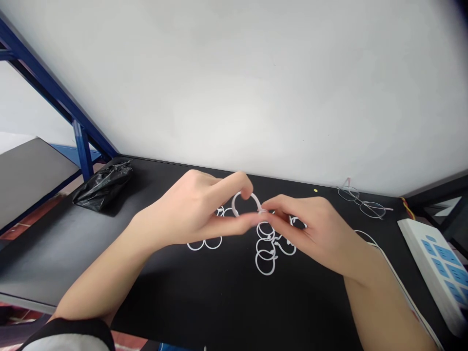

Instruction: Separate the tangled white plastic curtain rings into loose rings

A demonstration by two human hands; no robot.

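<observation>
My left hand and my right hand meet above a black table. Between their fingertips I hold one white plastic ring, upright: the left thumb and forefinger pinch its left side and the right fingertips grip its right side near a small clasp. A chain of several linked white rings hangs down from it onto the table under my right hand. More white rings lie flat on the table below my left hand, partly hidden by it.
A crumpled black plastic bag lies at the table's back left. A pair of thin-framed glasses rests at the back right. A white power strip with blue sockets and its cable lie along the right edge. A blue metal frame stands left.
</observation>
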